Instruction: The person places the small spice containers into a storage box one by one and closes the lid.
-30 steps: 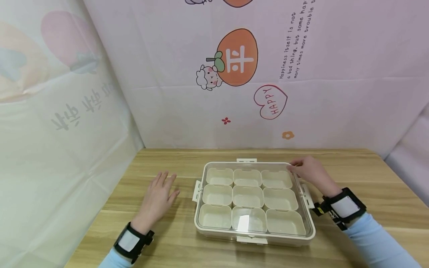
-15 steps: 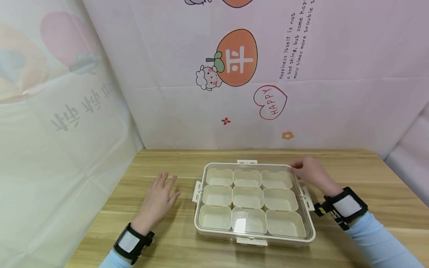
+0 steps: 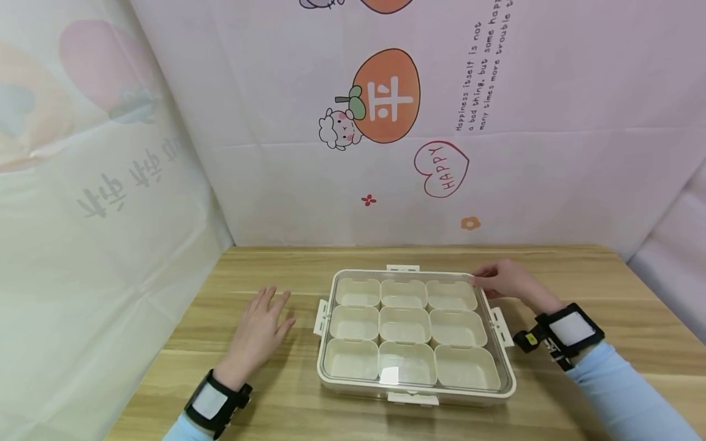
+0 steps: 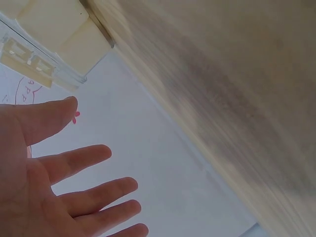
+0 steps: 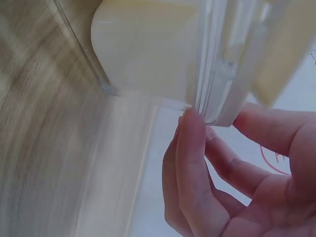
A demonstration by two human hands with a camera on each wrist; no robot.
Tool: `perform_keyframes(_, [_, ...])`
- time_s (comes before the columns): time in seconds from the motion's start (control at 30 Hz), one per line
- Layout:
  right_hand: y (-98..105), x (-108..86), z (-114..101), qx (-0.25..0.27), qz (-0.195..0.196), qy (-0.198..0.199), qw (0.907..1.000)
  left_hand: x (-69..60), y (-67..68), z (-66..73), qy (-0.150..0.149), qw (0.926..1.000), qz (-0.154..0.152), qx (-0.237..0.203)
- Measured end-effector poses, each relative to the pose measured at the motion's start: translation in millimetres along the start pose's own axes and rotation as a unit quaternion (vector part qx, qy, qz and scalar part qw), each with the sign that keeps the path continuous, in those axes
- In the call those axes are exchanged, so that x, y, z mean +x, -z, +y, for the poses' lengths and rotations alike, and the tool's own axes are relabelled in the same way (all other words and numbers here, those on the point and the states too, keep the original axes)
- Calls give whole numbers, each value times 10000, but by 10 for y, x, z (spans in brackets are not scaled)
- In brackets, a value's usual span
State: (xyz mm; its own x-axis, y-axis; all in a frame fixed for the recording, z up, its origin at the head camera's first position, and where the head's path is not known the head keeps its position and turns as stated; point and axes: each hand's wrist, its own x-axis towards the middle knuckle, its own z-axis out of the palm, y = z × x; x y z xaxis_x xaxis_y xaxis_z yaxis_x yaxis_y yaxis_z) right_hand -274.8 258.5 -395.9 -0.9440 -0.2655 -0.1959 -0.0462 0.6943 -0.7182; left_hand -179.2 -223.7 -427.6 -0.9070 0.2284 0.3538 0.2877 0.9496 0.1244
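Observation:
A clear storage box with a cream-rimmed transparent lid sits on the table. Through the lid show several cream cups in rows. At the far right corner my right hand pinches the lid's rim. In the right wrist view its thumb lies over the lid and the other fingers curl under the rim. To the left of the box my left hand is palm down with fingers spread, apart from the box. The left wrist view also has that hand with nothing in it.
The box's side latches, such as the left latch and front latch, stick out from its edges. Behind the wooden table hangs a white printed cloth, with another cloth on the left.
The head view has shifted slightly, so everything sits a little to the left. My right wrist has turned a little while the fingers stay at the lid's corner. My left hand stays put.

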Motion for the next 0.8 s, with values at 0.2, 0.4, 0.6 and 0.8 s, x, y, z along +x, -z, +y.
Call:
perform_keyframes(0.2, [-15, 15, 23, 338, -221, -15, 9992, 47, -23, 38, -147, 9998, 137, -44])
perform_keyframes(0.4, [-42, -29, 28, 290, -202, -19, 9994, 166, -36, 211, -62, 9976, 166, -669])
perform_keyframes(0.6, [-84, -133, 48, 226, 85, 79, 9997, 264, -50, 425, 569, 9787, -358, -1939])
perform_keyframes(0.8, [-88, -405, 119, 491, 165, 119, 9986, 308, -107, 532, 728, 9773, -386, -1950])
